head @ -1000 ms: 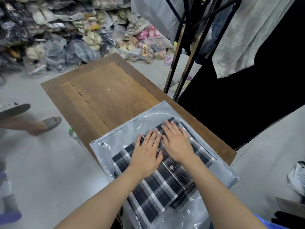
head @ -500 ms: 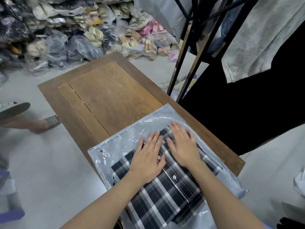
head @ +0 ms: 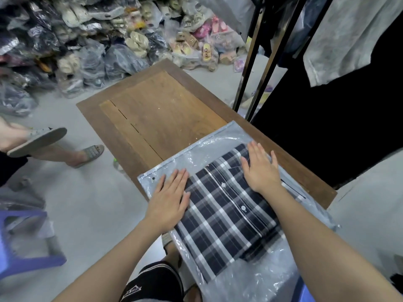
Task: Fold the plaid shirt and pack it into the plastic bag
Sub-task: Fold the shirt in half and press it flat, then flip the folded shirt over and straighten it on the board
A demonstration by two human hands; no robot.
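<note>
The folded dark plaid shirt (head: 226, 214), with white buttons down its front, lies inside a clear plastic bag (head: 196, 153) on the near end of the wooden table (head: 161, 112). My left hand (head: 170, 199) lies flat, fingers apart, on the bag over the shirt's left edge. My right hand (head: 259, 168) lies flat on the bag over the shirt's far right corner. Neither hand grips anything. The bag's near end hangs off the table toward me.
A black clothes rack (head: 255, 68) with hanging garments stands right of the table. Bagged shoes (head: 104, 40) are piled on the floor behind. Another person's sandalled feet (head: 87, 153) and a purple stool (head: 24, 243) are on the left.
My hands, side by side on the middle of the shirt before, have slid apart: the left to the shirt's left edge, the right to its far right corner.
</note>
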